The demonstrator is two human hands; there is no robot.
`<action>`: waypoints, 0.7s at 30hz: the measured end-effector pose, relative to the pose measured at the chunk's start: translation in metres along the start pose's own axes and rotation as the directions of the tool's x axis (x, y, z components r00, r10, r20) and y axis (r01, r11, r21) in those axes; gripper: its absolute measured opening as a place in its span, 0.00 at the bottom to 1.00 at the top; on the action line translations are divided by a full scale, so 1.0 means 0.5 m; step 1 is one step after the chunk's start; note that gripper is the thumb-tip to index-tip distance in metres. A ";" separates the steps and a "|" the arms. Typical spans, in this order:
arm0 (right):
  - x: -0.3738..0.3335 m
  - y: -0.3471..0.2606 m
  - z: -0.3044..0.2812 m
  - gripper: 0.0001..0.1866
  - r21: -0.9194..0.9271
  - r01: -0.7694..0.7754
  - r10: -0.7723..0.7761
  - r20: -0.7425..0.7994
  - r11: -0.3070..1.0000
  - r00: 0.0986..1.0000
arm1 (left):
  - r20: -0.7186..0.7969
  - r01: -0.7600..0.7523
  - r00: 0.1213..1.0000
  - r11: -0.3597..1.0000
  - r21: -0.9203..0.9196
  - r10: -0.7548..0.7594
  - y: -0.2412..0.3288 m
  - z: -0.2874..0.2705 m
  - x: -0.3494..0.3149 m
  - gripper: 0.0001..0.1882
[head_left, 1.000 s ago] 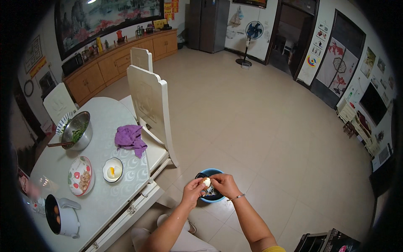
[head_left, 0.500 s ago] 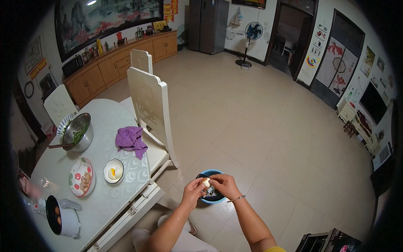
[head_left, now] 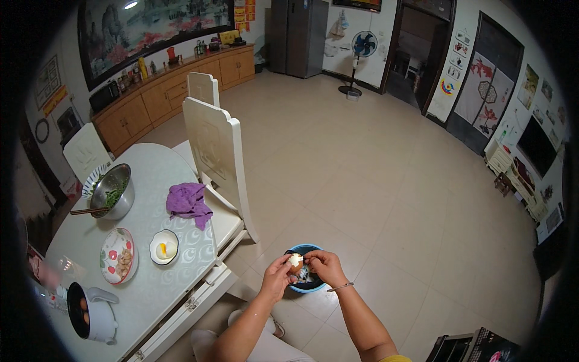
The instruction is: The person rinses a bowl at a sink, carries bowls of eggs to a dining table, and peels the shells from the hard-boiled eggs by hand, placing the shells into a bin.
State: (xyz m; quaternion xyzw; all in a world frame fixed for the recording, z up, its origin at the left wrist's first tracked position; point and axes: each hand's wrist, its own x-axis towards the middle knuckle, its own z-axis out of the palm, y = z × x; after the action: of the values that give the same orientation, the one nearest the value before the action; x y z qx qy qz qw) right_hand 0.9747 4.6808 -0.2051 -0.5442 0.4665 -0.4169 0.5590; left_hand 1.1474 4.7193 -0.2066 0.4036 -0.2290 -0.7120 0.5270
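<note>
A partly peeled egg (head_left: pixel 295 263) shows white on top and brown shell below. My left hand (head_left: pixel 278 276) is closed around it, fingertips at its side. Just right of the egg, my right hand (head_left: pixel 325 268) has its thumb and fingers pinched together; whatever may be between them is too small to make out. Both hands are above a blue bin (head_left: pixel 309 247) with a dark liner and pale scraps inside. On the table to the left, a small white bowl (head_left: pixel 171 255) holds egg pieces with yellow yolk. Brown eggs (head_left: pixel 84 318) lie in a white-and-black pot (head_left: pixel 101 320).
The pale table (head_left: pixel 151 295) carries a patterned bowl (head_left: pixel 109 273) of meat, a steel bowl (head_left: pixel 123 205) of greens with chopsticks, and a purple cloth (head_left: pixel 187 201). A white chair (head_left: pixel 214 145) stands at its edge. A black crate-like object (head_left: pixel 482 347) is at lower right.
My right hand's fingers have moved off the egg, slightly to the right. The egg is now less covered, and more of its white and brown surface shows. The left hand keeps its hold.
</note>
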 end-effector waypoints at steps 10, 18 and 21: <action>-0.016 -0.060 0.018 0.13 -0.215 0.035 -0.020 0.071 0.976 0.997 | -0.015 -0.065 0.998 0.994 0.085 0.066 -0.009 0.001 0.004 0.18; -0.009 -0.032 0.008 0.13 -0.165 -0.009 0.017 0.044 0.986 0.999 | -0.033 -0.073 0.996 0.990 0.121 0.078 -0.003 0.009 0.007 0.18; -0.013 -0.041 0.013 0.14 -0.135 0.006 0.000 0.042 0.991 0.999 | -0.033 -0.072 0.996 0.989 0.129 0.077 0.000 0.010 0.006 0.18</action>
State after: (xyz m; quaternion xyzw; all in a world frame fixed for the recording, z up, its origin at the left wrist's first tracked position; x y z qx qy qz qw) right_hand 0.9804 4.6871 -0.1846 -0.5900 0.4810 -0.3736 0.5300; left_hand 1.1428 4.7162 -0.2047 0.4410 -0.2789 -0.6678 0.5308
